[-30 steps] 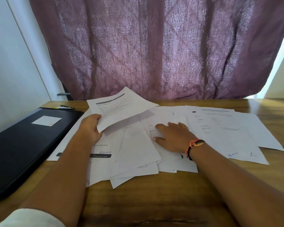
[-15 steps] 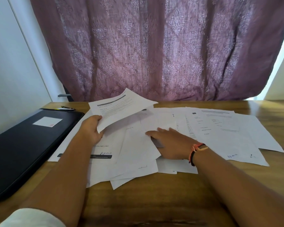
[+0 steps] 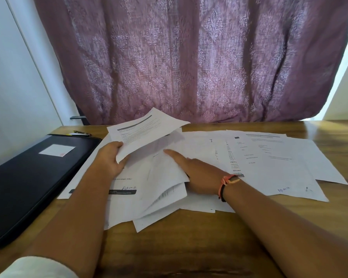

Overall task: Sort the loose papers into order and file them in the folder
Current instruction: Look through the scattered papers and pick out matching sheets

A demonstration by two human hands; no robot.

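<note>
Just right of the closed black folder [image 3: 28,177] on the wooden surface [image 3: 169,247], the loose papers [image 3: 269,167] lay spread and overlapping, the left hand [image 3: 109,159] gripping one printed sheet [image 3: 147,133] raised above them, the right hand [image 3: 197,173] pressing flat, fingers straight, among them.

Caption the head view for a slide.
Left hand holds a printed sheet; right hand reaches into loose papers beside black folder.

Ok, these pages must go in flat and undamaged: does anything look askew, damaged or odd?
Nothing torn or spilled. The loose papers sprawl overlapping at mixed angles, some text running sideways, and the sheets beside the right hand bow up off the table.
</note>
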